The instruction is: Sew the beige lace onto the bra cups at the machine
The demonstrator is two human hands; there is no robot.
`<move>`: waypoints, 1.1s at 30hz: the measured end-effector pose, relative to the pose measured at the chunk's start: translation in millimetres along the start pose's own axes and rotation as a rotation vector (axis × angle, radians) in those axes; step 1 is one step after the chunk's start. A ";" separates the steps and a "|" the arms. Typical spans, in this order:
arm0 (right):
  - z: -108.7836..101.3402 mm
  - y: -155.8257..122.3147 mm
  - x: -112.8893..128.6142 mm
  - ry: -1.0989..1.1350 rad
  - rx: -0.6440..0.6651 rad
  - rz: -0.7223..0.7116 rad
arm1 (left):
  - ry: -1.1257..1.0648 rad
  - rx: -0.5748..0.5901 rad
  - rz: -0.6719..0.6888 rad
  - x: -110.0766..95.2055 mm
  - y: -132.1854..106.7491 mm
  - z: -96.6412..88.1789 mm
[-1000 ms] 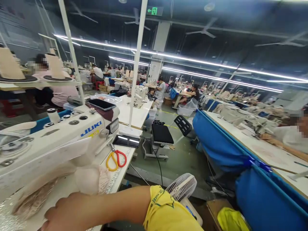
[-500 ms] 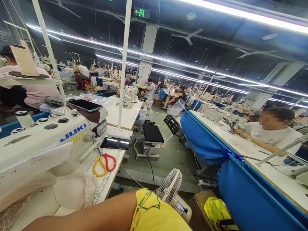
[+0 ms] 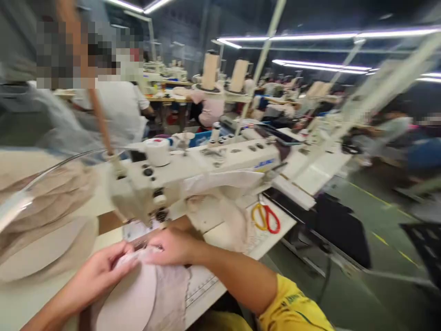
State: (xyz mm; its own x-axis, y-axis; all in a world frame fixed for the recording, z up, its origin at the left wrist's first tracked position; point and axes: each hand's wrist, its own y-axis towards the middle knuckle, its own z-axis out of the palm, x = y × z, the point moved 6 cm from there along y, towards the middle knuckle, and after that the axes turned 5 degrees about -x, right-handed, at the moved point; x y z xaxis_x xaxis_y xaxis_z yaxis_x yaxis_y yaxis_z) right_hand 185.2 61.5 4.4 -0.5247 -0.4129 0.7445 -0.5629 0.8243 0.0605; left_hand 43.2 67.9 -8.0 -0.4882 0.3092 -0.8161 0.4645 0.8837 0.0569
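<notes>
A pale pink padded fabric piece [image 3: 138, 299] lies on the white sewing table [image 3: 227, 234] in front of a cream sewing machine [image 3: 193, 174]. My left hand [image 3: 103, 271] pinches the near left edge of that piece. My right hand [image 3: 172, 246] presses on its far edge, just below the machine's needle end [image 3: 158, 214]. Both hands have their fingers closed on the fabric. The frame is blurred by motion.
A stack of beige fabric pieces [image 3: 41, 230] fills the table's left side. Yellow and red scissors [image 3: 266, 218] lie to the right of the machine. Thread cones [image 3: 210, 71] stand on a rack behind. People sit at other stations around; an aisle runs at the right.
The view has swung left from the aisle to the machine. Both hands have come into view and now hold the pink fabric piece at the needle end.
</notes>
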 end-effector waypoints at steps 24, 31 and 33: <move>0.2 -9.2 -15.2 0.390 0.008 0.130 | -0.480 0.218 -0.320 4.5 -15.1 14.3; -4.1 -10.3 -19.5 0.318 0.005 0.130 | -0.565 0.177 -0.409 6.3 -15.1 15.0; -1.8 -10.9 -19.3 0.343 0.036 0.158 | -0.561 0.162 -0.391 6.1 -13.8 14.3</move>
State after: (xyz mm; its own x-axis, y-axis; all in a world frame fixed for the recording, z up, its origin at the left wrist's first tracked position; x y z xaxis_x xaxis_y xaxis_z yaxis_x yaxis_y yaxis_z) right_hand 202.6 61.2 -9.4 -0.3656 -0.1231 0.9226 -0.5172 0.8510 -0.0914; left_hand 44.3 52.6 -22.0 -0.2074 -0.2873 -0.9351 0.4581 0.8161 -0.3523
